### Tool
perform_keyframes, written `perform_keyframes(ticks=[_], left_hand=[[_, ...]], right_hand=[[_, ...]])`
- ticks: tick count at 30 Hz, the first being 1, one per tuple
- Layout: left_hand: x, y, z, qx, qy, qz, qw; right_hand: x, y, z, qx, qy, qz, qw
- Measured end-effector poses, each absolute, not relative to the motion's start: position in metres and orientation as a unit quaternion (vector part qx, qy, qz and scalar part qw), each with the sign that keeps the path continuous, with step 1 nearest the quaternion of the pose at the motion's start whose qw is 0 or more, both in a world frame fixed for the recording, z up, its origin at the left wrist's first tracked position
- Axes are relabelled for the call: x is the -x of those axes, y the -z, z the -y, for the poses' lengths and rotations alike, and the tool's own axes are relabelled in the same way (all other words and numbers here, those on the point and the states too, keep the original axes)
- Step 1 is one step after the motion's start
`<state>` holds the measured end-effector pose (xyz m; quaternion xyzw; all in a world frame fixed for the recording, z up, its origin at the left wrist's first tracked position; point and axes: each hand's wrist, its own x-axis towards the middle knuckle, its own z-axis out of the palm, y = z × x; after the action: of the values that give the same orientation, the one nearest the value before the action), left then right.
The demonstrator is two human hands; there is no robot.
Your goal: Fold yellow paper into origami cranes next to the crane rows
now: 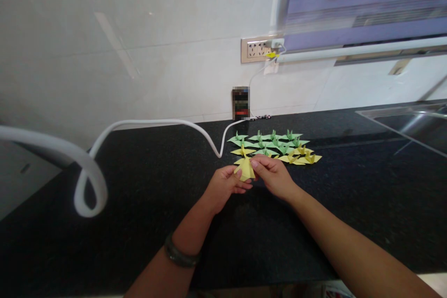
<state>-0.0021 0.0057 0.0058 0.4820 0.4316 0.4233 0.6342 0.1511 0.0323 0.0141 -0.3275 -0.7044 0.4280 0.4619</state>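
1. I am watching through the head camera, and at 9 o'clock from the hands a thick white cable (87, 181) is looping over the black counter (139, 223) and running toward the wall.
2. At 7 o'clock, a dark band (179, 255) is sitting on the left wrist.
3. The left hand (223, 186) is curling closed, pinching the left edge of a yellow paper piece (246, 169) between thumb and fingers.
4. That yellow paper piece is sitting mid-frame, just above the counter, between both hands. I cannot tell whether it is touching the surface.
5. At 12 o'clock from it, a small dark device (240, 102), too blurred to read, is standing against the tiled wall.
6. The right hand (274, 174) is closing narrowly on the paper's right edge, thumb on top.
7. At 1 o'clock, just beyond the fingers, folded paper cranes (275, 142) are lying in rows on the counter, green ones farther back and yellow ones nearer.
8. Higher at 12 to 1 o'clock, a wall socket (256, 50) is holding a plug with a thin white lead.
9. At 2 o'clock, well apart, a steel sink (412, 121) is showing at the frame's right edge.
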Motion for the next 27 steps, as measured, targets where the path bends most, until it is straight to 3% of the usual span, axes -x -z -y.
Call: perform_keyframes(ticks=[27], left_hand=[[0.002,-0.0063,-0.0062,-0.484,-0.421,-0.433,0.633]], right_hand=[[-0.1514,-0.0163,-0.0312,0.34,-0.445,0.693,0.454]])
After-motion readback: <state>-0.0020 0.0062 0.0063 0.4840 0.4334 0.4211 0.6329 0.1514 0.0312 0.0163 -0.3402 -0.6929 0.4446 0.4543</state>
